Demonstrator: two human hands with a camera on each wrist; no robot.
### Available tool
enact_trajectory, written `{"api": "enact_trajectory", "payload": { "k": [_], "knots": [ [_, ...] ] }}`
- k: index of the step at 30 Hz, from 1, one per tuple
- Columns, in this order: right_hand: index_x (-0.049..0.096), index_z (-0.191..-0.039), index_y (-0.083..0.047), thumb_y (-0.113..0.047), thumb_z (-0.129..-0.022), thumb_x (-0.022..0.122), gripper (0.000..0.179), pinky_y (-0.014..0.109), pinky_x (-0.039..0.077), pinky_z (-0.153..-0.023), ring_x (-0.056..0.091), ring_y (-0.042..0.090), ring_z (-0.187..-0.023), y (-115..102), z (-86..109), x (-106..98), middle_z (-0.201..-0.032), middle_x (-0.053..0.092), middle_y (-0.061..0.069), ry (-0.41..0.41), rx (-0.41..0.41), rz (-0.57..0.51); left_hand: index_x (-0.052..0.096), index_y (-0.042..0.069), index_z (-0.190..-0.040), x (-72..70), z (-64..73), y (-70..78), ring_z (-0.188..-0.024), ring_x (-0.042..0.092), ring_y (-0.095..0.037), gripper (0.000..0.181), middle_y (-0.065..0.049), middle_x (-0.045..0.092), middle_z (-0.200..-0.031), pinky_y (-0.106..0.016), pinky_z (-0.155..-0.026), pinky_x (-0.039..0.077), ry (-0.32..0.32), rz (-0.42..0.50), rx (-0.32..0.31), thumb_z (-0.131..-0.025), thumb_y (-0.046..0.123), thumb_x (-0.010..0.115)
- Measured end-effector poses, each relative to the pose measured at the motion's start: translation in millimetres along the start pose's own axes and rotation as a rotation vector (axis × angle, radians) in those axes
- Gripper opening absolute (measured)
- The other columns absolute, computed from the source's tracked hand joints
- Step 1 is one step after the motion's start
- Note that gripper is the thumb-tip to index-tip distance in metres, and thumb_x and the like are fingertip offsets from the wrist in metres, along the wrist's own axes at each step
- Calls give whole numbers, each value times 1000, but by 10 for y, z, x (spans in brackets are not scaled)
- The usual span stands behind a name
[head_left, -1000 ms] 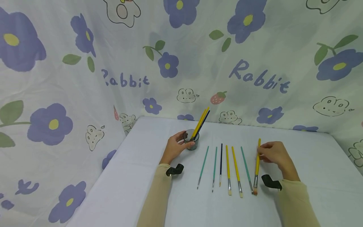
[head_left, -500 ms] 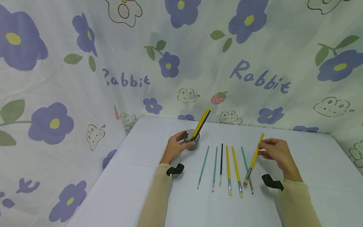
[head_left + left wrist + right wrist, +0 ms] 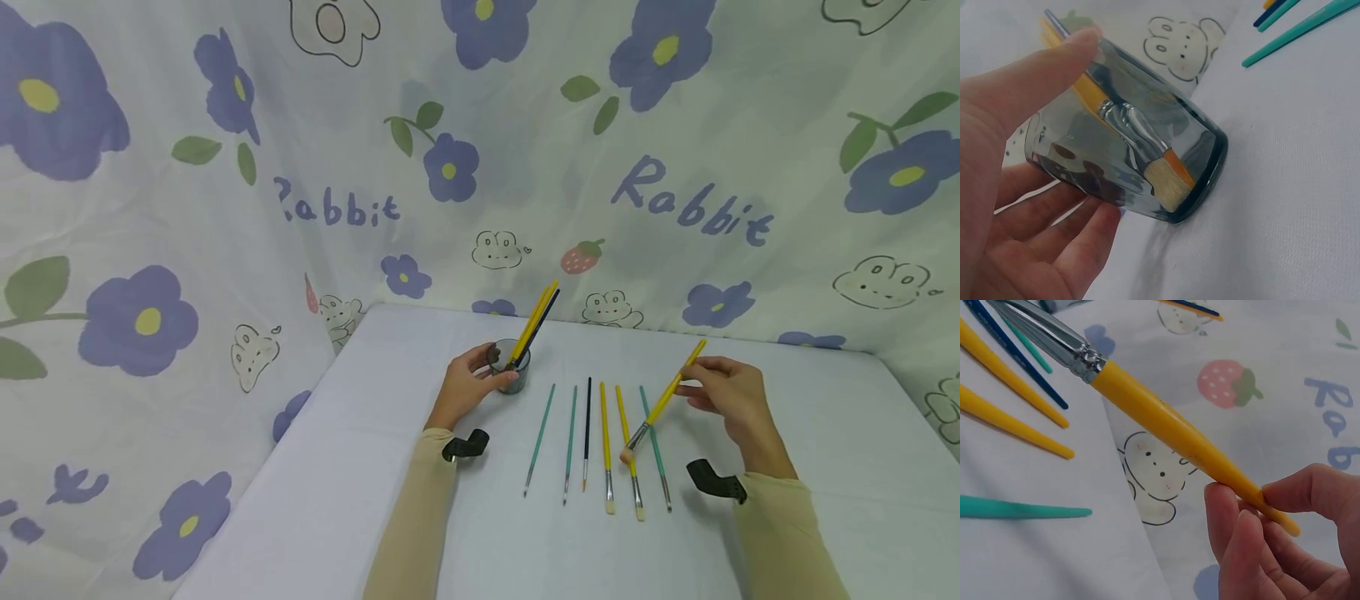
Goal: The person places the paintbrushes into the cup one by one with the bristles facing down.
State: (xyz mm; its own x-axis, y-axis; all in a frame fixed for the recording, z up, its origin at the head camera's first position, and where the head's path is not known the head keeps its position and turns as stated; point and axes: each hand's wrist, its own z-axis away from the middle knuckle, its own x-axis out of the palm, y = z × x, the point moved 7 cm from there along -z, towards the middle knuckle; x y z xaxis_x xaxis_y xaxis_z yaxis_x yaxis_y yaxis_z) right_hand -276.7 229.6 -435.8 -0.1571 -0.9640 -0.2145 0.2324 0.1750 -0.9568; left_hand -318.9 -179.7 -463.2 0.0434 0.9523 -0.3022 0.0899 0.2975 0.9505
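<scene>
My left hand [image 3: 467,386] grips a clear glass cup [image 3: 513,382] at the back of the table, thumb on one side and fingers around the other. Inside it lean yellow paintbrushes [image 3: 531,323] and a dark blue one [image 3: 542,321]; the left wrist view shows pale bristles [image 3: 1169,185] at the cup's bottom. My right hand [image 3: 726,395] pinches a yellow paintbrush [image 3: 1166,425] near the end of its handle. That brush slants, bristles down and to the left, above the right part of a row of brushes.
The row on the white table [image 3: 315,500] holds teal brushes [image 3: 540,440], a dark blue brush [image 3: 587,429] and two yellow brushes [image 3: 604,429], bristle ends toward me. A flower-and-rabbit cloth [image 3: 525,167] hangs behind the table.
The right hand has lifted the yellow paintbrush from the right end of the row. Its bristle end has swung left and up. The left hand keeps its hold on the cup.
</scene>
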Motion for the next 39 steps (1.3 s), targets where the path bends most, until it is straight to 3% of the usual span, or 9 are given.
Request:
{"api": "enact_trajectory", "payload": {
  "k": [15, 33, 39],
  "knots": [
    [62, -112, -13, -22, -99, 68, 17, 20, 65, -67, 75, 0, -68, -178, 4, 132, -79, 69, -20, 72, 8, -107, 55, 13, -150, 9, -8, -13, -140, 56, -29, 86, -10, 64, -142, -41, -113, 54, 0, -8, -3, -77, 41, 92],
    [59, -115, -6, -14, -97, 72, 24, 21, 65, -66, 77, 7, -68, -620, -83, 448, -85, 71, -12, 8, -97, -297, 56, 14, -149, 0, -19, -46, -140, 57, -30, 86, -9, 65, -141, -43, -114, 54, 3, -2, 0, -76, 41, 93],
    [60, -117, -6, -15, -97, 71, 25, 22, 65, -68, 77, 7, -69, -745, -97, 586, -86, 72, -11, 14, -116, -315, 56, 13, -149, 8, -19, -36, -140, 56, -31, 86, -10, 65, -141, -43, -113, 54, -2, -5, 7, -77, 42, 92]
  ]
}}
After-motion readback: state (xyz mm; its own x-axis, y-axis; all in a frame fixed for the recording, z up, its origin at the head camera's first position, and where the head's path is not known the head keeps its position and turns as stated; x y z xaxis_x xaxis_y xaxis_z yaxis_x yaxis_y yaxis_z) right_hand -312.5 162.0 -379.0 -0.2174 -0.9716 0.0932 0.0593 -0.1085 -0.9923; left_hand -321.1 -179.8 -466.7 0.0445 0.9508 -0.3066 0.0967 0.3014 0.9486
